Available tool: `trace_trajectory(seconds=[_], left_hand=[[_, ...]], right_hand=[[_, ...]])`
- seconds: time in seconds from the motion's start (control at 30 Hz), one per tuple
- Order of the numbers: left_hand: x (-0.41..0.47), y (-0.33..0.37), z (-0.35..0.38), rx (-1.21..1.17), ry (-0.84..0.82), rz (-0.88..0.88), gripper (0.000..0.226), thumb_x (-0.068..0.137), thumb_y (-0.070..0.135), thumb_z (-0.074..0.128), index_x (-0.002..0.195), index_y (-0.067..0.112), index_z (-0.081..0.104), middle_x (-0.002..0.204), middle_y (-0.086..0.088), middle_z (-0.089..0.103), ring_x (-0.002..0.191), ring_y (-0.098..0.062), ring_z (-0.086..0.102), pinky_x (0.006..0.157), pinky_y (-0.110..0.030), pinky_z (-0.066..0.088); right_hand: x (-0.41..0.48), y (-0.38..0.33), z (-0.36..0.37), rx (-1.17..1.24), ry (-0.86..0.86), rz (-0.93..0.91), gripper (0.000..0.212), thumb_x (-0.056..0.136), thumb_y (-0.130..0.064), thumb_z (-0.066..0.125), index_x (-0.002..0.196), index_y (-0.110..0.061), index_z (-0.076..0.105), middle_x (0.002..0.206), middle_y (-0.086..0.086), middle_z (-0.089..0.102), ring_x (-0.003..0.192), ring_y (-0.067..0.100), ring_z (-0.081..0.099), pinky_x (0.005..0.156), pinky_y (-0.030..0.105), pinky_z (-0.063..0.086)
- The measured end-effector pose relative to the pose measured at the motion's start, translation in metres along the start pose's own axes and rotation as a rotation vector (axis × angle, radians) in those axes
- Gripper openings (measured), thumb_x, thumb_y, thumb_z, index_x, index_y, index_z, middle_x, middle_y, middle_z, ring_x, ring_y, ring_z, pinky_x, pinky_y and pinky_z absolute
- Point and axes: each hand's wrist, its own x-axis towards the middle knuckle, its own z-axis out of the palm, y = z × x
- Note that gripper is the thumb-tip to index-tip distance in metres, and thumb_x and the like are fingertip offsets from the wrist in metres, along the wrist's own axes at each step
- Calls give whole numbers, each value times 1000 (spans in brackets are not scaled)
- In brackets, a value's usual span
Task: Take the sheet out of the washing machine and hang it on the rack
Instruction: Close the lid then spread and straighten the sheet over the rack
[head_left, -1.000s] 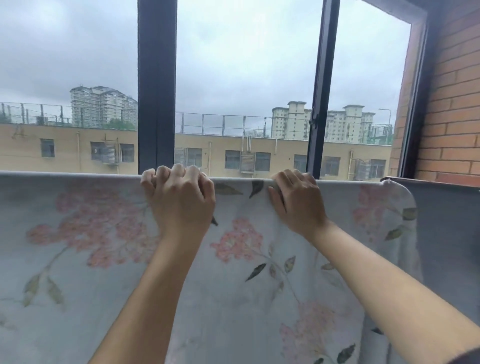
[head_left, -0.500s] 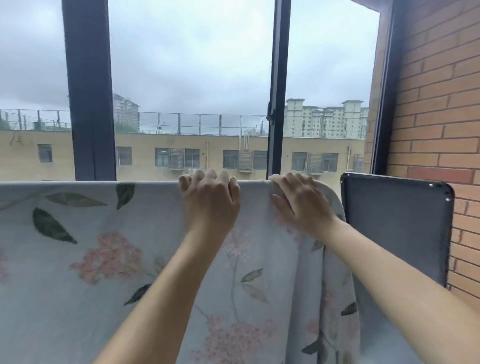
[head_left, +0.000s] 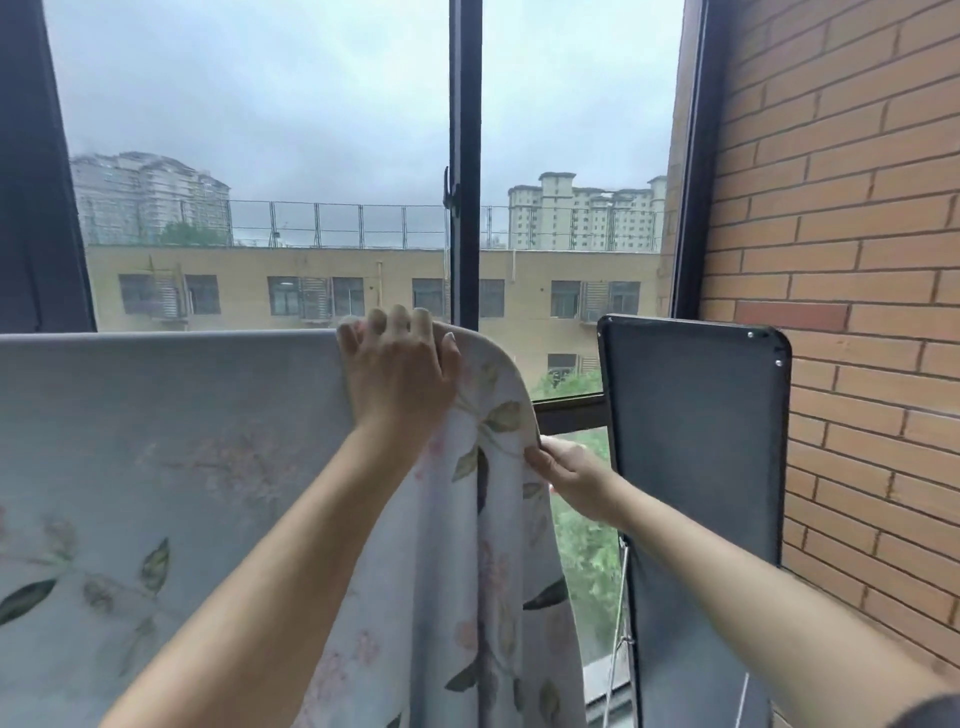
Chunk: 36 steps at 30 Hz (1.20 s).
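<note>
- Where the sheet (head_left: 182, 467) folds over a straight, level line in front of the window, it hangs flat toward the person. It is pale blue-grey, printed with pink blossoms and green leaves. Whatever bears it is hidden under the cloth.
- The sheet's right end rounds over at the top corner and drops in loose vertical folds, and the print looks sharper there.
- The left hand (head_left: 400, 374) sits at that top corner with its back to the camera. Its fingers are curled over the upper edge and grip the sheet.
- The right hand (head_left: 571, 478) is lower and further right, at the hanging side edge. Thumb and fingers pinch the cloth there, the fingertips partly hidden by it.
- Both bare forearms reach up from the bottom of the view, and the left one crosses in front of the sheet.
- Just right of the sheet stands a dark panel (head_left: 691, 467), upright, with rounded top corners and two small rivets near its upper right corner. The right wrist lies in front of its left edge.
- Behind sheet and panel is the window frame (head_left: 465, 156), dark, with one upright bar rising just right of the left hand and a latch partway up it.
- A brick wall (head_left: 841, 260) fills the right side, behind the panel.
- Through the glass are a long yellow building (head_left: 311, 270) with a fenced roof, tower blocks beyond it, green trees (head_left: 587, 561) low down between sheet and panel, and a grey sky.
</note>
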Motion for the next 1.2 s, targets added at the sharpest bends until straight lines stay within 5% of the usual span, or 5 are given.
trace_trajectory(seconds=[0.33,0.5,0.63,0.93,1.2], left_hand=[[-35,66,14,292,-237,339,37,87,40,46,116,20,57,132,-5,48,136,-29,27,107,-66,-13],[-24,120,40,262,-394,421,20,93,31,42,101,18,56,97,-2,65,93,-25,59,102,-45,26],[-7,142,56,158,-358,378,13,89,12,48,88,21,59,84,0,66,78,-24,62,77,-33,34],[-43,139,85,342,-732,664,22,82,9,50,95,24,60,98,3,64,91,-21,62,78,-31,41],[-130,143,130,468,-1000,751,18,89,11,53,100,12,66,104,-1,64,94,-23,62,75,-33,44]], right_hand=[[-7,77,-43,-197,-82,15,21,96,-16,49,87,-16,68,87,0,70,84,21,62,76,37,49],[-5,75,-106,-125,186,-77,33,98,-14,46,65,-10,41,57,-4,39,53,9,32,51,23,27],[-14,93,-118,94,-37,105,43,98,-43,43,75,-7,51,69,2,51,63,11,49,61,27,42],[-59,179,-38,144,-479,611,41,101,-43,26,110,-16,56,106,4,60,98,22,59,86,39,47],[-86,219,34,148,-578,694,29,101,-37,31,109,-17,49,96,1,57,75,13,54,66,28,43]])
